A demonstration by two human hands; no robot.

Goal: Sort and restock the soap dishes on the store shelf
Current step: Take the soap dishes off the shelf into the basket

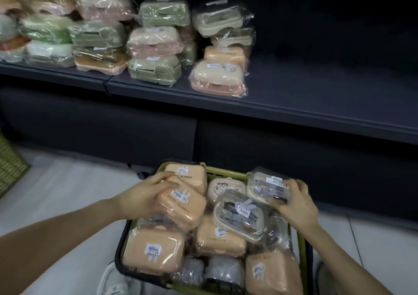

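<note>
Left hand [144,196]: fingers curled over the left edge of an orange soap dish [183,211], gripping it; the dish lies tilted on top of the pile.
Right hand [296,202]: fingers and thumb pinch the right edge of a cream soap dish [263,185] at the far-right corner of the basket.
Basket [226,173]: green slatted plastic with a dark rim on the left side. It sits on the floor in front of the shelf, packed with film-wrapped dishes, mostly orange, a few grey.
In the way: clear-lid dish [239,213] lies tilted between the two hands and overlaps the cream one. Another orange dish touches the gripped one from behind.
Shelf [316,104]: dark, flat, matte, with a low front lip.
Shelf stacks [156,46]: on the left and middle part, about three high, in green, pink, cream and orange.
Shapes: rounded rectangles and ovals with lids.
Wrap: crinkled clear film, glare spots, white barcode stickers.
Woven bin [9,166]: left edge, yellow-green weave.
Floor [67,193]: pale glossy tile.
Shoe [113,281]: white toe, just beside the basket's near-left corner.
</note>
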